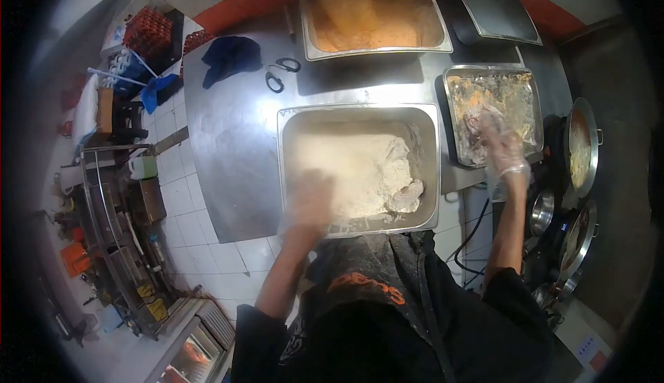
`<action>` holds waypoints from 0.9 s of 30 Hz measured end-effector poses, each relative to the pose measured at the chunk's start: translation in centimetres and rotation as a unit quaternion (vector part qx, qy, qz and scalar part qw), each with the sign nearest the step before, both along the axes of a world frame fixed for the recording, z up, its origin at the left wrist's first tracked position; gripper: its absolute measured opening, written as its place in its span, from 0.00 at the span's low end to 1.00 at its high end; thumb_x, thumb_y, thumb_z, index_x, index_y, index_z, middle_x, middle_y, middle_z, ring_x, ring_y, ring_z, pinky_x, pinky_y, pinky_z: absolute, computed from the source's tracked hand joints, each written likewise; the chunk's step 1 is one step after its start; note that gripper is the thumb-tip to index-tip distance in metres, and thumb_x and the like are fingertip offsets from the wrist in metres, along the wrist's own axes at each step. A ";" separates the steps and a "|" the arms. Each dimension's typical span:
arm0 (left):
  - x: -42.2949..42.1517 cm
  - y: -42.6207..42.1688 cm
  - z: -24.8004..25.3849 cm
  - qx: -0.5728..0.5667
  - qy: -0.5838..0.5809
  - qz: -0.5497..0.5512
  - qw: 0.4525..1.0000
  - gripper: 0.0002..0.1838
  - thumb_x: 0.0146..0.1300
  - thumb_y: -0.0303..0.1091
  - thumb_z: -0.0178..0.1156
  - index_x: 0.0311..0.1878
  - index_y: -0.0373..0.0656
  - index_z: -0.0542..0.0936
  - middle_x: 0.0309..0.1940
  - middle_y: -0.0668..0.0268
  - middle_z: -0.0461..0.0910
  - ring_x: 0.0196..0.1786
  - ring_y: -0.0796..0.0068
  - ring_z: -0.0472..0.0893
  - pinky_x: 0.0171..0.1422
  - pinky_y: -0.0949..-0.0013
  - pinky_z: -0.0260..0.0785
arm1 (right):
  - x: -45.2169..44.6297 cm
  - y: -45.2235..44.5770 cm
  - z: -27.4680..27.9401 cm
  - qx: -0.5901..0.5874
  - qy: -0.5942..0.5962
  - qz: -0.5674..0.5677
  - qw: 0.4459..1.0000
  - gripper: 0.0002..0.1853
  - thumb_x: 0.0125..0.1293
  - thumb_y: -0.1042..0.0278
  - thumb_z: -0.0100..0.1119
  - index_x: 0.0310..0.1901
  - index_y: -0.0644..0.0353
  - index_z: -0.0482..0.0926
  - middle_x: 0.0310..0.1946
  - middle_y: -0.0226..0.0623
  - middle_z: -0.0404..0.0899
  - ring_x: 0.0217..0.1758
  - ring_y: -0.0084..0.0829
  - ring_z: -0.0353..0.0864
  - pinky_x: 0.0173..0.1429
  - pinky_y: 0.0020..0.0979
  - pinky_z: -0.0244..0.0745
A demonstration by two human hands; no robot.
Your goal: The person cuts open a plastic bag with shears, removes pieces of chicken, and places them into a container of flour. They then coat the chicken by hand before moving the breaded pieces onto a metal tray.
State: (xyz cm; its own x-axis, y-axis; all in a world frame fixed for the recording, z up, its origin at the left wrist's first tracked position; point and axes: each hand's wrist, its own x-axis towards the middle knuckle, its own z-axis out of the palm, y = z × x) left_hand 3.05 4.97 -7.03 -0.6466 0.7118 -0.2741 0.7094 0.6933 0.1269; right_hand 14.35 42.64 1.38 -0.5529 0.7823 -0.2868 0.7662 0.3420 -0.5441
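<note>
A deep steel pan (pixel 429 169) of white flour (pixel 353 169) stands in front of me. My left hand (pixel 308 200), in a clear glove, is over the flour at the pan's near left side. Motion smears its fingers, so their pose is hidden. A flour-coated piece (pixel 407 196), seemingly meat, lies at the pan's right. To the right, my right hand (pixel 506 149), also in a clear glove, reaches into a shallow metal tray (pixel 529 106) crusted with batter and flour. Its fingers are closed on a floured piece of meat (pixel 477 122).
Behind the flour stands a pan (pixel 377 54) of orange coating, beside an empty-looking steel container (pixel 494 3). Scissors (pixel 282 72) and a dark blue cloth (pixel 232 61) lie on the steel table (pixel 228 162). Large woks (pixel 581 148) line the right side. A metal rack (pixel 104 196) stands left.
</note>
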 end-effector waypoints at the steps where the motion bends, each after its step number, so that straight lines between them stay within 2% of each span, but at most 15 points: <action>1: 0.1 -0.1 -0.5 0.000 0.001 -0.002 1.000 0.18 0.68 0.38 0.55 0.56 0.38 0.75 0.57 0.51 0.74 0.61 0.56 0.73 0.62 0.58 0.70 | -0.5 -1.3 -1.4 -0.045 0.138 0.058 0.988 0.31 0.67 0.45 0.61 0.62 0.62 0.75 0.39 0.36 0.82 0.42 0.29 0.79 0.51 0.33 0.75; 2: 0.2 -0.2 -0.9 0.028 0.013 0.028 0.999 0.16 0.68 0.36 0.54 0.55 0.38 0.75 0.55 0.51 0.74 0.60 0.55 0.74 0.61 0.57 0.70 | -1.8 -3.0 -0.2 -0.068 0.057 0.129 0.988 0.28 0.68 0.44 0.56 0.61 0.57 0.76 0.51 0.49 0.81 0.54 0.40 0.80 0.61 0.37 0.73; 5: 0.5 -0.9 -2.3 0.085 0.059 0.022 0.994 0.16 0.66 0.35 0.55 0.53 0.38 0.76 0.53 0.50 0.74 0.59 0.53 0.74 0.59 0.56 0.71 | -3.8 -8.6 0.0 -0.097 0.045 0.256 0.961 0.23 0.71 0.47 0.50 0.57 0.56 0.78 0.44 0.48 0.84 0.43 0.42 0.85 0.49 0.40 0.79; 7: 0.1 -1.8 -3.1 0.114 0.097 -0.007 0.989 0.16 0.65 0.35 0.57 0.53 0.38 0.76 0.53 0.50 0.75 0.58 0.52 0.74 0.58 0.56 0.71 | -5.5 -11.6 1.6 -0.131 -0.036 0.286 0.949 0.24 0.71 0.46 0.51 0.57 0.56 0.78 0.45 0.48 0.84 0.45 0.42 0.84 0.50 0.40 0.79; 10: -0.3 -3.1 -2.6 0.258 0.074 -0.042 0.962 0.19 0.60 0.36 0.62 0.52 0.37 0.76 0.52 0.49 0.75 0.56 0.51 0.75 0.56 0.56 0.72 | -5.3 -14.2 -2.5 -0.164 0.006 0.296 0.941 0.24 0.69 0.46 0.54 0.57 0.56 0.78 0.48 0.48 0.83 0.48 0.44 0.84 0.54 0.41 0.77; 13: -0.7 -2.3 2.3 0.293 -0.038 0.082 0.952 0.19 0.59 0.34 0.63 0.51 0.36 0.76 0.50 0.51 0.78 0.53 0.54 0.78 0.54 0.55 0.72 | -5.7 -15.8 -3.0 -0.232 0.047 0.330 0.914 0.27 0.69 0.45 0.55 0.59 0.58 0.76 0.54 0.51 0.80 0.54 0.47 0.82 0.61 0.41 0.75; 15: -1.7 -1.7 3.8 0.430 -0.283 0.223 0.827 0.17 0.61 0.33 0.60 0.51 0.36 0.75 0.47 0.57 0.80 0.49 0.61 0.80 0.53 0.58 0.73 | -6.0 -16.7 -2.6 -0.294 0.027 0.322 0.900 0.29 0.69 0.46 0.56 0.61 0.61 0.74 0.56 0.54 0.78 0.57 0.48 0.80 0.63 0.41 0.73; 16: -2.0 -1.5 4.3 0.431 -0.282 0.223 0.827 0.17 0.61 0.33 0.60 0.51 0.36 0.75 0.47 0.57 0.80 0.49 0.61 0.80 0.53 0.58 0.73 | -5.9 -17.2 -3.5 -0.293 0.028 0.323 0.900 0.29 0.69 0.46 0.56 0.61 0.61 0.74 0.56 0.54 0.78 0.57 0.48 0.80 0.63 0.41 0.73; 18: -2.3 -1.1 4.8 0.519 -0.423 0.289 0.684 0.16 0.62 0.32 0.59 0.51 0.35 0.75 0.45 0.62 0.81 0.48 0.69 0.80 0.52 0.63 0.73 | -5.6 -18.4 -6.1 -0.385 0.090 0.285 0.873 0.31 0.67 0.49 0.61 0.62 0.64 0.71 0.55 0.54 0.79 0.58 0.42 0.79 0.62 0.39 0.73; 19: -2.8 -1.1 4.0 0.521 -0.420 0.292 0.684 0.16 0.62 0.32 0.59 0.51 0.35 0.75 0.45 0.62 0.81 0.48 0.69 0.80 0.52 0.63 0.73 | -5.9 -18.4 -5.5 -0.385 0.090 0.289 0.872 0.31 0.67 0.49 0.61 0.62 0.64 0.71 0.55 0.54 0.79 0.58 0.42 0.79 0.62 0.39 0.73; 21: -3.8 -1.1 1.9 0.517 -0.115 0.000 0.848 0.16 0.62 0.32 0.60 0.51 0.35 0.75 0.45 0.62 0.81 0.46 0.72 0.81 0.51 0.67 0.75 | -6.5 -18.2 -3.7 -0.531 0.117 0.239 0.805 0.31 0.65 0.54 0.66 0.62 0.66 0.71 0.55 0.51 0.79 0.57 0.37 0.79 0.61 0.35 0.74; 22: -3.2 -0.6 1.8 0.518 -0.113 0.001 0.848 0.16 0.62 0.32 0.60 0.51 0.35 0.75 0.45 0.62 0.81 0.46 0.72 0.81 0.51 0.67 0.75 | -6.5 -18.2 -3.8 -0.530 0.117 0.241 0.805 0.31 0.65 0.54 0.66 0.62 0.66 0.71 0.55 0.51 0.79 0.57 0.37 0.79 0.61 0.35 0.74; 23: -1.9 0.5 1.8 0.593 -0.299 0.227 0.712 0.16 0.64 0.33 0.59 0.51 0.35 0.75 0.46 0.62 0.81 0.46 0.72 0.81 0.51 0.67 0.76 | -6.3 -18.3 -4.2 -0.534 0.141 0.198 0.810 0.31 0.64 0.56 0.67 0.62 0.66 0.71 0.54 0.50 0.80 0.56 0.35 0.79 0.60 0.33 0.75; 24: -1.2 1.5 1.7 0.602 -0.455 0.426 0.499 0.16 0.65 0.35 0.58 0.52 0.35 0.75 0.46 0.62 0.80 0.46 0.72 0.82 0.51 0.67 0.76 | -6.2 -18.1 -4.6 -0.537 0.165 0.153 0.813 0.31 0.62 0.58 0.69 0.62 0.65 0.71 0.54 0.49 0.80 0.55 0.34 0.79 0.59 0.32 0.75; 27: -1.4 3.4 4.2 0.569 -0.476 0.346 0.574 0.20 0.65 0.37 0.63 0.56 0.36 0.74 0.47 0.63 0.80 0.49 0.72 0.81 0.51 0.70 0.77 | -6.2 -16.8 -5.1 -0.411 0.171 0.207 0.871 0.31 0.61 0.59 0.70 0.62 0.64 0.72 0.51 0.46 0.81 0.52 0.33 0.80 0.56 0.31 0.77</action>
State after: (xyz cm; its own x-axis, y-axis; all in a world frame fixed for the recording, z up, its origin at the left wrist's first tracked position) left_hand 1.69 8.41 -2.82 -0.8254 0.4438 -0.3489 -0.4524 -0.1501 0.8791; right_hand 8.18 25.84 -3.70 -0.9020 0.1024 -0.4193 0.4148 -0.0630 -0.9077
